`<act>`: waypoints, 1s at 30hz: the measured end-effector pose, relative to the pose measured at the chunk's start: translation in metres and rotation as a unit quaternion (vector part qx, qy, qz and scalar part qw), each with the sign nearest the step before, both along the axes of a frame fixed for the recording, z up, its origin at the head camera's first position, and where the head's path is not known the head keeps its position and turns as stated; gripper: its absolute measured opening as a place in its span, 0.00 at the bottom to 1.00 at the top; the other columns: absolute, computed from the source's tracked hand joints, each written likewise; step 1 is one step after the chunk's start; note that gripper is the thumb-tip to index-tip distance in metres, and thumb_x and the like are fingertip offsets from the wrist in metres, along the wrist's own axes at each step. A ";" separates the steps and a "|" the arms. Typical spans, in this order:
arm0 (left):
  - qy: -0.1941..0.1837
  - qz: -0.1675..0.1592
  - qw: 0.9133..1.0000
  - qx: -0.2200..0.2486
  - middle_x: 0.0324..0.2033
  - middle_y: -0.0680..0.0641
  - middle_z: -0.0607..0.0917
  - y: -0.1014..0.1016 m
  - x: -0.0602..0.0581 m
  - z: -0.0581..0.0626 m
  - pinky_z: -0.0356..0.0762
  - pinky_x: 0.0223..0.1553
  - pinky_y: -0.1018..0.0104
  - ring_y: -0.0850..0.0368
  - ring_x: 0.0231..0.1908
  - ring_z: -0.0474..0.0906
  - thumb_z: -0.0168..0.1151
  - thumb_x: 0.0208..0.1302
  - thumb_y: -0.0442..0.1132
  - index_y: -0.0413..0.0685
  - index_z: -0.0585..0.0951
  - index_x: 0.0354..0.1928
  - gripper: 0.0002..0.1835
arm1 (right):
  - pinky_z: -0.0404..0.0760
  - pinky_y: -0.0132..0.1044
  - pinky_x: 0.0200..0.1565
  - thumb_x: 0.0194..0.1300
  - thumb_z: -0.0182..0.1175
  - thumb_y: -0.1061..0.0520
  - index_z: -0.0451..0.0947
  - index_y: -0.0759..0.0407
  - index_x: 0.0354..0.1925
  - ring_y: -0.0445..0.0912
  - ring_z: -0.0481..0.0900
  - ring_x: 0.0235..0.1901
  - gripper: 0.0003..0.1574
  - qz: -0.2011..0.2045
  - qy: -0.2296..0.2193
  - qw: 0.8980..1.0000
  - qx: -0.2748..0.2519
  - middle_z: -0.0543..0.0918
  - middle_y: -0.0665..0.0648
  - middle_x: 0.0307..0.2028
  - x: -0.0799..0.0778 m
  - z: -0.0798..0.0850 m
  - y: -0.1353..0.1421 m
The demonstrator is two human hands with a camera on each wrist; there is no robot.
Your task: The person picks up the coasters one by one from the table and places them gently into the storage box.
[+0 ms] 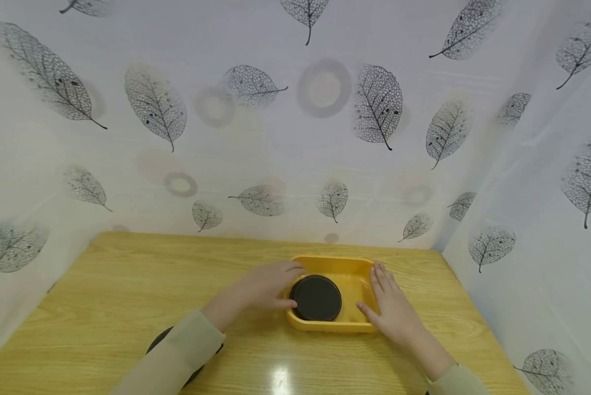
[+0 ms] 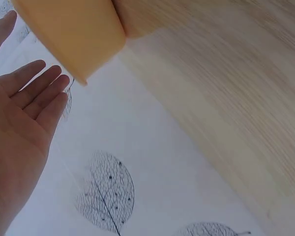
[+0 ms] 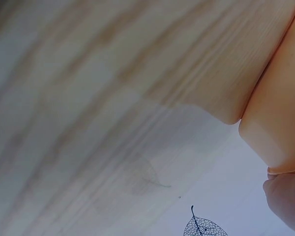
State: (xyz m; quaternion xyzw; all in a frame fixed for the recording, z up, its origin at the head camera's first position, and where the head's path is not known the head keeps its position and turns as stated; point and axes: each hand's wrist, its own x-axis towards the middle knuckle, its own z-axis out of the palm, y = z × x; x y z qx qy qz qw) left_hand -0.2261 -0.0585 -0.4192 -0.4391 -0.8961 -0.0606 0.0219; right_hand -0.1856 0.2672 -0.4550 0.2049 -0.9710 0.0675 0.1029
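A yellow rectangular plastic tub stands on the wooden table. Inside it, towards the left, lies a round, flat-topped black object whose kind I cannot tell. My left hand is at the tub's left side, thumb and fingers spread apart; the left wrist view shows its palm with relaxed fingers next to the tub wall. My right hand lies along the right rim, fingers extended and thumb reaching over the tub's inside. Only a bit of that hand shows in the right wrist view, against the tub.
Another dark round object lies on the table at the front left, mostly hidden beneath my left sleeve. A white wall covering with leaf prints rises behind the table and along its right side.
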 end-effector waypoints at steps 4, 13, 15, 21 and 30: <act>0.018 0.011 1.000 0.019 0.64 0.46 0.70 -0.021 0.009 0.005 0.64 0.66 0.57 0.51 0.63 0.66 0.61 0.59 0.58 0.43 0.66 0.66 0.38 | 0.50 0.55 0.69 0.65 0.51 0.36 0.49 0.74 0.69 0.60 0.44 0.72 0.54 0.000 -0.003 1.000 -0.001 0.42 0.66 0.73 0.000 0.000 0.000; 0.051 0.069 0.995 0.050 0.63 0.45 0.71 -0.079 0.033 0.008 0.70 0.61 0.56 0.50 0.61 0.70 0.61 0.58 0.59 0.43 0.67 0.66 0.39 | 0.49 0.54 0.70 0.65 0.51 0.36 0.48 0.73 0.70 0.60 0.45 0.72 0.54 0.001 0.001 1.000 -0.002 0.42 0.66 0.73 -0.001 -0.002 0.000; 0.052 0.081 0.994 0.058 0.63 0.45 0.71 -0.091 0.038 0.009 0.70 0.60 0.56 0.50 0.60 0.71 0.62 0.58 0.59 0.43 0.67 0.66 0.40 | 0.49 0.53 0.70 0.65 0.52 0.37 0.48 0.73 0.70 0.60 0.45 0.72 0.53 0.000 0.000 1.000 -0.004 0.42 0.66 0.73 -0.001 -0.002 0.000; 0.071 0.107 0.989 0.076 0.62 0.45 0.72 -0.122 0.053 0.010 0.71 0.60 0.55 0.50 0.61 0.70 0.64 0.56 0.59 0.43 0.67 0.66 0.41 | 0.50 0.55 0.69 0.65 0.52 0.36 0.48 0.73 0.70 0.60 0.44 0.72 0.54 -0.001 -0.005 1.000 -0.007 0.43 0.66 0.73 0.002 0.001 -0.001; 0.077 0.132 0.985 0.078 0.62 0.48 0.72 -0.160 0.087 0.003 0.73 0.56 0.55 0.52 0.60 0.70 0.68 0.50 0.60 0.46 0.68 0.66 0.43 | 0.51 0.56 0.69 0.65 0.54 0.38 0.49 0.74 0.69 0.61 0.45 0.71 0.53 -0.003 0.001 1.000 -0.003 0.43 0.66 0.73 0.001 0.001 -0.001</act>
